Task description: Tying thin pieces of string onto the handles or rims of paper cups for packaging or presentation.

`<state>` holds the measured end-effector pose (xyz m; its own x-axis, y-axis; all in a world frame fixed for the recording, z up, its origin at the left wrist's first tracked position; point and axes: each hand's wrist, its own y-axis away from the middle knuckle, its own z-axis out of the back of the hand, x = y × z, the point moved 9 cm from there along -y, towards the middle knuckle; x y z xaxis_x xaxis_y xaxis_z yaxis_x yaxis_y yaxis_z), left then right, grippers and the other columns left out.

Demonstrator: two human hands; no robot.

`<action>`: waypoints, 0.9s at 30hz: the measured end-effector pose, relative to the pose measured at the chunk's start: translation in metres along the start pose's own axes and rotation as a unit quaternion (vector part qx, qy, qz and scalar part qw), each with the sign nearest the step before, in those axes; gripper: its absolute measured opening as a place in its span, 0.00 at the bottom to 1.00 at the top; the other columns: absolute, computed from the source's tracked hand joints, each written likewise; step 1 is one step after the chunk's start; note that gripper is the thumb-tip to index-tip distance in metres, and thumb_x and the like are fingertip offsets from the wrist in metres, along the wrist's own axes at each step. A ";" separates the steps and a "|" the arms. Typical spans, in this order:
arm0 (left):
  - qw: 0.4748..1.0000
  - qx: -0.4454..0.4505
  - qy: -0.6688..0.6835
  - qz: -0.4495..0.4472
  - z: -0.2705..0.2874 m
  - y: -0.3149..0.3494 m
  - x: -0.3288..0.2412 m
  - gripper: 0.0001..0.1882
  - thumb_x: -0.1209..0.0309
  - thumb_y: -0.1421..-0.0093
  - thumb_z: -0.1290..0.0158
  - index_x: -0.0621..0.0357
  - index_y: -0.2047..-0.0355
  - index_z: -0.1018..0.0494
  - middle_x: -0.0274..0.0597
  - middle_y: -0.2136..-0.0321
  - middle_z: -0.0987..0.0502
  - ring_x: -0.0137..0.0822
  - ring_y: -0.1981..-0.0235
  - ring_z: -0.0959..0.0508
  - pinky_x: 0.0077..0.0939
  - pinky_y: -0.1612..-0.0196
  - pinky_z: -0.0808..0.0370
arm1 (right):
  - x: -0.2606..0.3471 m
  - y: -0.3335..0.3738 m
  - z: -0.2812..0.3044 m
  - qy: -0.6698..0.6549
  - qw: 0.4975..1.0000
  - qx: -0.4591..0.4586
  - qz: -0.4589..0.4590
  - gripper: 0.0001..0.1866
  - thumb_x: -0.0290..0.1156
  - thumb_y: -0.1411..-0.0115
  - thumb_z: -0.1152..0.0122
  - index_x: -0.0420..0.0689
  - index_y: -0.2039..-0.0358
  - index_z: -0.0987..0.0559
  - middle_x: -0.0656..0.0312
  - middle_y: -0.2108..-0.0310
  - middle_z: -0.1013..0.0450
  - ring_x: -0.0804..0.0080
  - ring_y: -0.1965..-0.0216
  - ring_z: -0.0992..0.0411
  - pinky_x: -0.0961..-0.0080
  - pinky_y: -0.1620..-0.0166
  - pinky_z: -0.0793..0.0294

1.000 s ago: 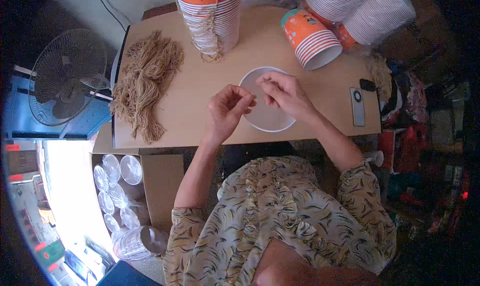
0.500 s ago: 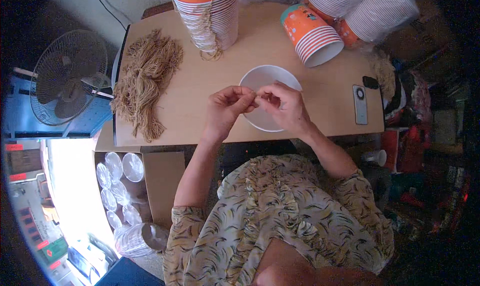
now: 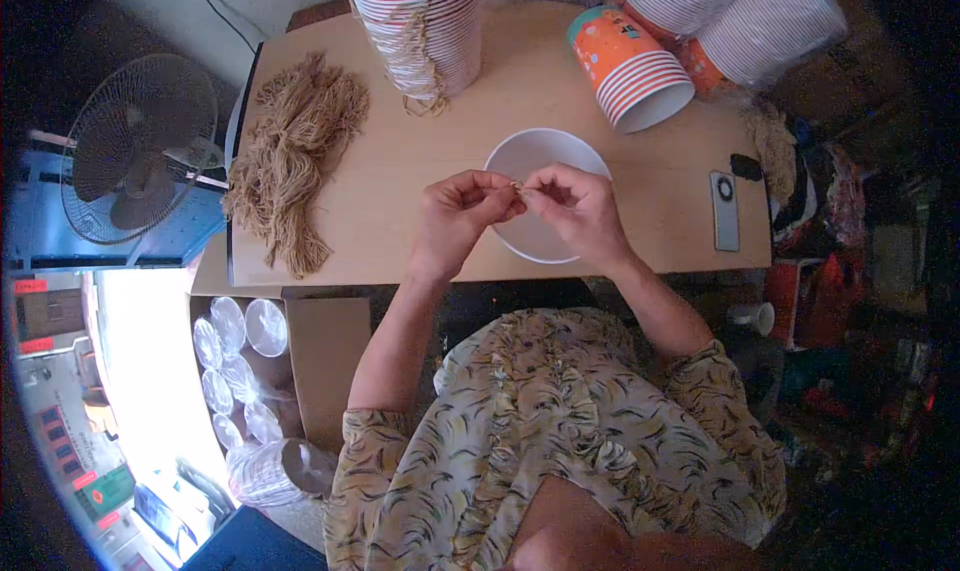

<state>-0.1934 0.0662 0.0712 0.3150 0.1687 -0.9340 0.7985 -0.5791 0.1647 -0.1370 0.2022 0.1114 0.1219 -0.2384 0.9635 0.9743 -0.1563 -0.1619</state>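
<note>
My left hand (image 3: 450, 226) and my right hand (image 3: 588, 216) meet fingertip to fingertip over a white paper tub (image 3: 535, 241) with its open mouth upward. Both pinch a small bit of tan string (image 3: 518, 186); most of it is hidden by the fingers. To the left on the table lies a thick bundle of tan string (image 3: 300, 151). A tall stack of orange-and-white paper tubs (image 3: 460, 46) stands beyond my left hand, with loose strands (image 3: 422, 71) hanging down its side.
More orange tubs (image 3: 620, 56) lie on their side at the back right, near plastic-wrapped tub stacks (image 3: 770, 31). A phone (image 3: 725, 216) rests by the table's right edge. A fan (image 3: 140, 151) stands left; below it, a carton (image 3: 335, 361) sits beside wrapped cups (image 3: 265, 329).
My fingertips have shifted slightly against each other, and my right fingers are drawn closer in around the string. The whole view has moved a little; the things on the table stay put.
</note>
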 end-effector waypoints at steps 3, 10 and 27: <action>1.000 -0.001 -0.023 -0.003 -0.004 0.001 -0.003 0.07 0.76 0.37 0.43 0.68 0.60 0.23 0.43 0.68 0.18 0.30 0.66 0.18 0.22 0.59 0.21 | -0.009 -0.001 0.000 -0.019 0.998 0.023 -0.058 0.05 0.26 0.38 0.39 0.37 0.65 0.21 0.68 0.71 0.25 0.86 0.71 0.30 0.85 0.68 0.30; 1.000 -0.002 -0.016 -0.013 -0.007 0.001 0.003 0.08 0.76 0.38 0.42 0.67 0.60 0.22 0.44 0.67 0.17 0.31 0.66 0.18 0.23 0.59 0.21 | -0.025 0.000 0.001 -0.120 0.984 0.019 -0.129 0.06 0.29 0.38 0.38 0.40 0.67 0.21 0.68 0.73 0.25 0.86 0.73 0.32 0.85 0.69 0.33; 0.999 0.011 -0.045 -0.015 -0.007 0.002 -0.001 0.07 0.75 0.38 0.41 0.67 0.62 0.22 0.41 0.68 0.18 0.29 0.65 0.18 0.23 0.57 0.21 | -0.023 -0.008 0.012 -0.092 0.980 -0.005 -0.178 0.10 0.33 0.34 0.44 0.40 0.63 0.21 0.69 0.81 0.30 0.87 0.81 0.36 0.84 0.79 0.37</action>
<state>-0.1884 0.0708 0.0743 0.2427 0.1146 -0.9633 0.7951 -0.5924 0.1299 -0.1454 0.2207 0.0933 -0.1922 0.0098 0.9813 0.9595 -0.2079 0.1900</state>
